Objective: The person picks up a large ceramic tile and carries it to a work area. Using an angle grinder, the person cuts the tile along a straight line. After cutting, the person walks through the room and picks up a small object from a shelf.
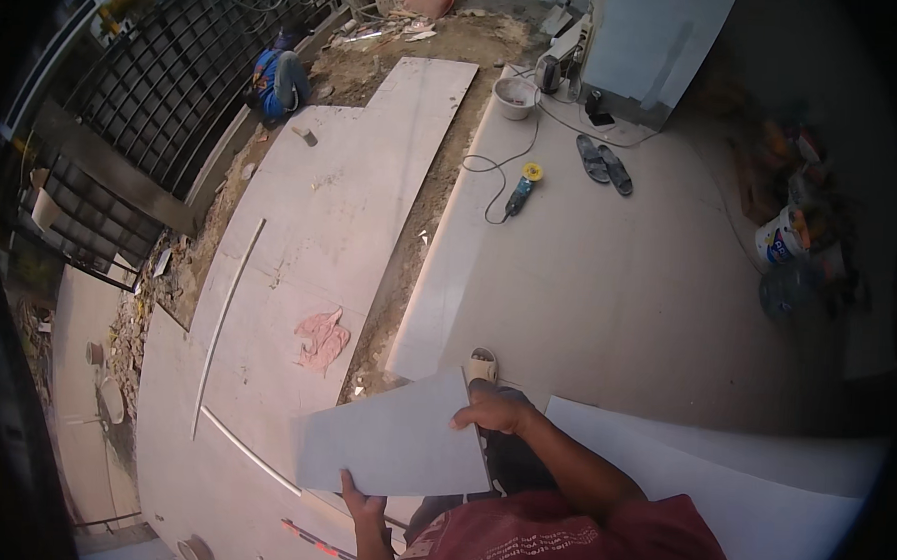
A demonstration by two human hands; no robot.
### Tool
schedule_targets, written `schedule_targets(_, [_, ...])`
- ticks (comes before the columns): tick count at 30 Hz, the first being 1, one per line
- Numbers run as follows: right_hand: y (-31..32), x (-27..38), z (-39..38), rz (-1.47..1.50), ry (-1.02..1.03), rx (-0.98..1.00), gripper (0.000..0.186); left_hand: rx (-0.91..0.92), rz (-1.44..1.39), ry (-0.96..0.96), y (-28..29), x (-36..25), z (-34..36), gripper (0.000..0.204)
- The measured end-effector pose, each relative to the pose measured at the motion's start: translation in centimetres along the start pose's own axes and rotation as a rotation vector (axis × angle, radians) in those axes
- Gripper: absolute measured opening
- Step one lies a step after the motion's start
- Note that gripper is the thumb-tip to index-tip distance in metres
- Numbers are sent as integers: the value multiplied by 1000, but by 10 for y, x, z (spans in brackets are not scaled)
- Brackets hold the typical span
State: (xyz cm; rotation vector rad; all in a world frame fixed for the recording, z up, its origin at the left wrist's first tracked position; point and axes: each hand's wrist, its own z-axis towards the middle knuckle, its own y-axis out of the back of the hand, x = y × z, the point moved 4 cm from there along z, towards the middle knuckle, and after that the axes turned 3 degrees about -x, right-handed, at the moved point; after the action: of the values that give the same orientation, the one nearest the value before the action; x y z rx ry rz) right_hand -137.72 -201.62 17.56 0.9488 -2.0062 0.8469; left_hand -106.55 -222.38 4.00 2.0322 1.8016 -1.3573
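Grey tile held up in both hands, just in front of the shirt

The grey tile (394,436) is at about six o'clock in the view, its narrower end toward nine and its wider end toward three; the right hand (495,412) grasps it at its three o'clock edge, thumb on the upper face, the fingers largely hidden; the left hand (361,501) grasps the near edge at about seven o'clock, a digit laid over the face, the rest out of sight below; how firmly either presses, I cannot tell.

The piece looks thin, flat and stiff, likely fired tile; I would expect it fairly heavy for its size, brittle at the corners and sharp along any cut edge; dust could make the smooth face slippery, so the best hold seems to be on opposite edges, palms underneath, well away from the corners.

Out from the tile, a pink cloth (322,339) lies at eleven o'clock on the pale slabs (301,214); a white strip (229,320) lies at ten; the angle grinder (521,191) rests at one, its cord curling beside it; a crouching co-worker (277,80) is farther off, toward eleven.
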Motion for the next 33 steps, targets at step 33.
schedule_targets(33, [605,64,29,360,-589,-1007,31,-665,-45,27,-580,-26,354,35])
